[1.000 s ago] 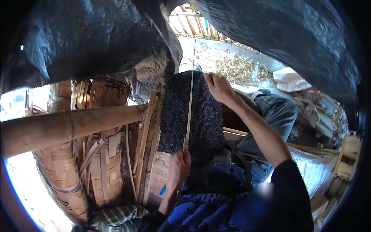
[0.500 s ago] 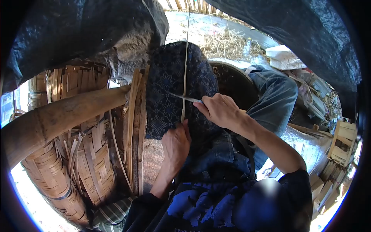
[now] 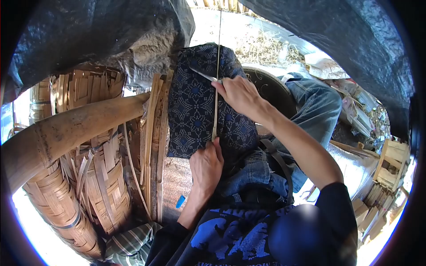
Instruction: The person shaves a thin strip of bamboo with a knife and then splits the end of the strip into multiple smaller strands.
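A long thin bamboo strip (image 3: 216, 116) runs away from me over a dark blue patterned cloth (image 3: 191, 119) spread on my leg. My left hand (image 3: 207, 165) is closed on the strip's near end. In my right hand (image 3: 241, 93) is a knife (image 3: 204, 74), its blade pointing left and crossing the strip near the cloth's far part. The handle is mostly hidden by my fingers. Beyond the cloth the strip's far end reaches out towards the bright ground.
A thick bamboo pole (image 3: 80, 122) slants in from the left above woven bamboo baskets (image 3: 100, 190). Split bamboo pieces (image 3: 155, 146) stand beside the cloth. Dark plastic sheeting (image 3: 346, 35) hangs overhead. A round dark container (image 3: 270, 88) stands behind my right forearm.
My right hand and the knife have moved away from me along the strip, towards its far end. My left hand still grips the near end, shifted slightly right.
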Demonstrator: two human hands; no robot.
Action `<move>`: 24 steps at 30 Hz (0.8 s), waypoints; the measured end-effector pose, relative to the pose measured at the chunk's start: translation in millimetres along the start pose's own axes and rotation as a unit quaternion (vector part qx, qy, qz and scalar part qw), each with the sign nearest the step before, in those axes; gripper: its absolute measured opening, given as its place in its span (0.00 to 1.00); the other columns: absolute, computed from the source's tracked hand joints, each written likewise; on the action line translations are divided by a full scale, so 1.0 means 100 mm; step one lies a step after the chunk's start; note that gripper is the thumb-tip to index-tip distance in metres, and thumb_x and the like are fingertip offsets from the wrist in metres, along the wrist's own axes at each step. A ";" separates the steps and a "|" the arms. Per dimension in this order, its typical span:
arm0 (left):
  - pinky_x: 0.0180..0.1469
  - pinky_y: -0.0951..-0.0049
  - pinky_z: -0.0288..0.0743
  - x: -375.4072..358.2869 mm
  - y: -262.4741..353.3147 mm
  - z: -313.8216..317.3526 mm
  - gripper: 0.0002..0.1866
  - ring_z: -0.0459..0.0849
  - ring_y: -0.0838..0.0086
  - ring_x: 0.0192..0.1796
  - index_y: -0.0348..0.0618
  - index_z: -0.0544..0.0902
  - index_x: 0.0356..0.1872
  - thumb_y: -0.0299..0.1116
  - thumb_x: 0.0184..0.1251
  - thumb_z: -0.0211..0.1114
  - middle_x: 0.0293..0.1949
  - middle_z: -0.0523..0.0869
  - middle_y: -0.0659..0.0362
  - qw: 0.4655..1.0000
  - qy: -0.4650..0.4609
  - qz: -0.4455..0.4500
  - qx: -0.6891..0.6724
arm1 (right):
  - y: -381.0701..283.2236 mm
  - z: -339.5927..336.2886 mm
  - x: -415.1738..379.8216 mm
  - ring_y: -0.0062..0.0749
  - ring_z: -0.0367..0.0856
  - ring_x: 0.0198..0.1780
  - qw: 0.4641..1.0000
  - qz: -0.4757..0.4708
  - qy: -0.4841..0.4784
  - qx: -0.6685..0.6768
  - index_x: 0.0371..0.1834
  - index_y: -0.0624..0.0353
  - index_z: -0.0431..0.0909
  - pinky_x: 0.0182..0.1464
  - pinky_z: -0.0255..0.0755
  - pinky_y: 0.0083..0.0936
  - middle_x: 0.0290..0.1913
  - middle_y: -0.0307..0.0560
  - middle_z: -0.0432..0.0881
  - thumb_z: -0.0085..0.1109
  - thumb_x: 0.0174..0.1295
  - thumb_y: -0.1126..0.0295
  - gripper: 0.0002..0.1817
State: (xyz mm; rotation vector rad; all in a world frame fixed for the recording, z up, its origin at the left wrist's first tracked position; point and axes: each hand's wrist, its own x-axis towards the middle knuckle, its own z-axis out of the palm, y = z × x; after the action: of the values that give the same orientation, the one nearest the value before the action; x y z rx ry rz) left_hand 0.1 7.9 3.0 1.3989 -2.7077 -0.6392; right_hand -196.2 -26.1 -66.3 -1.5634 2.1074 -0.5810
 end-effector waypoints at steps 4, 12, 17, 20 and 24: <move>0.19 0.53 0.70 -0.18 -0.04 -0.03 0.21 0.77 0.49 0.16 0.37 0.74 0.15 0.34 0.70 0.54 0.12 0.75 0.43 0.999 -0.014 0.005 -0.046 | 0.45 -0.17 0.67 0.26 0.68 0.10 0.998 0.050 0.025 -0.013 0.24 0.64 0.77 0.15 0.70 0.27 0.11 0.45 0.72 0.39 0.74 0.59 0.25; 0.20 0.61 0.59 -0.03 -0.10 -0.16 0.28 0.71 0.57 0.14 0.32 0.71 0.15 0.40 0.76 0.44 0.10 0.70 0.49 0.937 -0.137 -0.147 -0.286 | 0.07 -0.63 -0.01 0.27 0.70 0.10 0.991 0.063 0.027 0.116 0.49 0.68 0.66 0.11 0.60 0.28 0.11 0.43 0.70 0.44 0.72 0.60 0.19; 0.20 0.62 0.56 -0.01 -0.16 -0.14 0.28 0.64 0.66 0.12 0.32 0.70 0.15 0.40 0.77 0.43 0.10 0.67 0.52 0.932 -0.144 -0.143 -0.300 | 0.24 -0.51 -0.54 0.35 0.74 0.12 0.986 0.059 0.153 0.023 0.46 0.71 0.67 0.16 0.65 0.33 0.10 0.47 0.71 0.45 0.72 0.58 0.20; 0.20 0.63 0.56 0.00 -0.15 -0.16 0.28 0.64 0.66 0.12 0.32 0.70 0.15 0.40 0.77 0.44 0.10 0.67 0.52 0.937 -0.146 -0.138 -0.287 | 0.19 -0.61 -0.65 0.40 0.76 0.14 0.992 0.071 0.105 0.012 0.38 0.69 0.71 0.19 0.68 0.35 0.11 0.50 0.71 0.46 0.71 0.58 0.20; 0.18 0.61 0.59 0.01 -0.08 -0.17 0.26 0.71 0.58 0.12 0.32 0.71 0.16 0.37 0.75 0.47 0.10 0.70 0.48 0.948 -0.127 -0.136 -0.257 | 0.03 -0.67 -0.68 0.41 0.76 0.14 0.985 0.108 0.024 0.131 0.22 0.63 0.74 0.18 0.68 0.35 0.11 0.51 0.72 0.46 0.71 0.59 0.22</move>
State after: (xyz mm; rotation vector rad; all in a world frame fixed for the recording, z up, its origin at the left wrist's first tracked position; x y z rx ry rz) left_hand 9.3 -2.9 15.2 1.6274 -2.2520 -1.5085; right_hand -219.9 44.4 -6.2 -1.1717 2.1020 -0.7884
